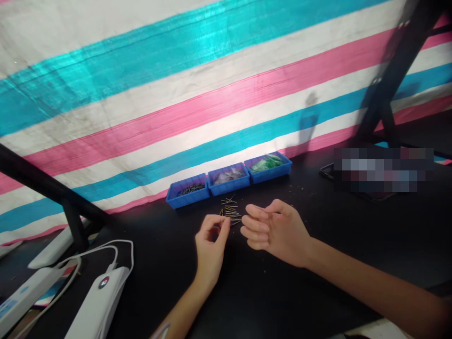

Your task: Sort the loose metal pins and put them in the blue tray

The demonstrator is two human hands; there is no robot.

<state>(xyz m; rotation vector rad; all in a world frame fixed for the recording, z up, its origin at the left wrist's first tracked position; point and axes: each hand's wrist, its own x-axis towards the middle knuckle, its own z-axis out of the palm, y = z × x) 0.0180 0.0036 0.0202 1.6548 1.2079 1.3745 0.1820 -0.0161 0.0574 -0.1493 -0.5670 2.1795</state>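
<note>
My left hand (211,242) is closed in a pinch, thumb and forefinger meeting at the near edge of a small pile of thin metal pieces (231,210). These look like small drill bits or screws, some brass-coloured and some silvery. Whether a piece sits between those fingertips, I cannot make out. Just right of the pile, my right hand (277,230) is held palm inward with its fingers loosely bent and apart, nothing seen in it. Behind the pile, a blue bin (187,201) contains more thin dark pieces.
Beside that bin stand a blue bin with clear plastic bags (229,175) and another with green bags (266,163). A white power bank (100,296) with a cable and a power strip (26,294) lie left. Black frame legs (76,221) flank the black table (158,282). A dark, partly blurred device (326,172) lies right.
</note>
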